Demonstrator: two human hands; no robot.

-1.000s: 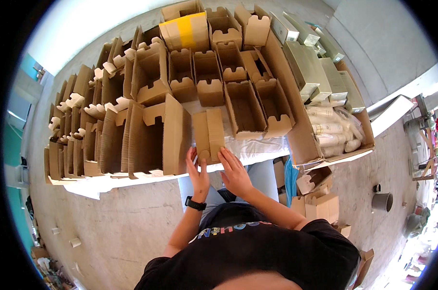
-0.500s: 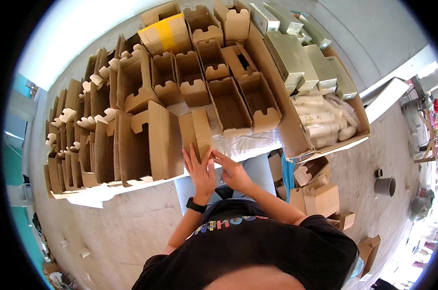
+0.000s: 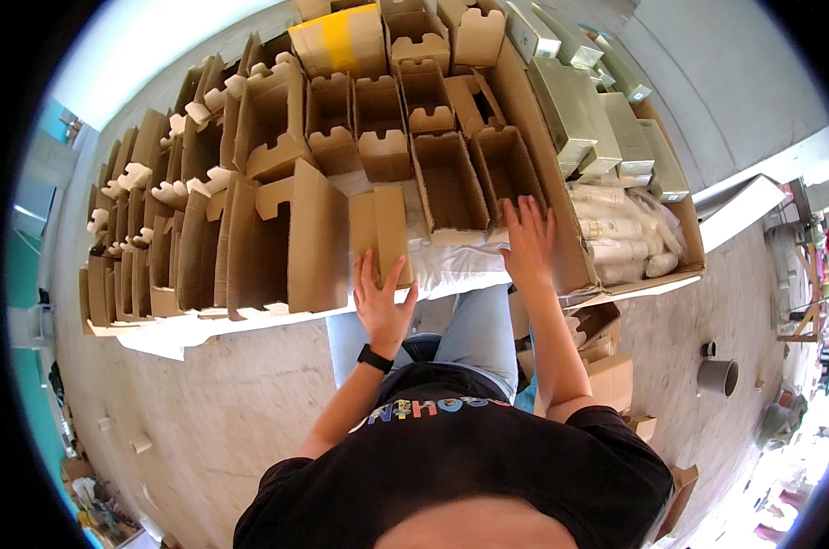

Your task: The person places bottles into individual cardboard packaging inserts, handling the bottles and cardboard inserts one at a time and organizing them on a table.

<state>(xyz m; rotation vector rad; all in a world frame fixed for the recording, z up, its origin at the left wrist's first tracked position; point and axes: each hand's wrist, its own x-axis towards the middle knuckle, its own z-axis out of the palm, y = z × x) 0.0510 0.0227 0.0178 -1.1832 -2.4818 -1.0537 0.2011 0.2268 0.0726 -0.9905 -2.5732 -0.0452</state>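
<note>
Narrow brown carton now, top closed, lengthwise, line running down it; box farther right, brown, upright, open-topped.

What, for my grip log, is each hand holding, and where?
Left hand on small carton, near end; right hand at open box, near end. Actual grip can't be told.

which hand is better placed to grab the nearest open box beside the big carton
Probably the right hand: its fingers are over the near end of that open box, while the left hand is at the closed box farther left.
</note>
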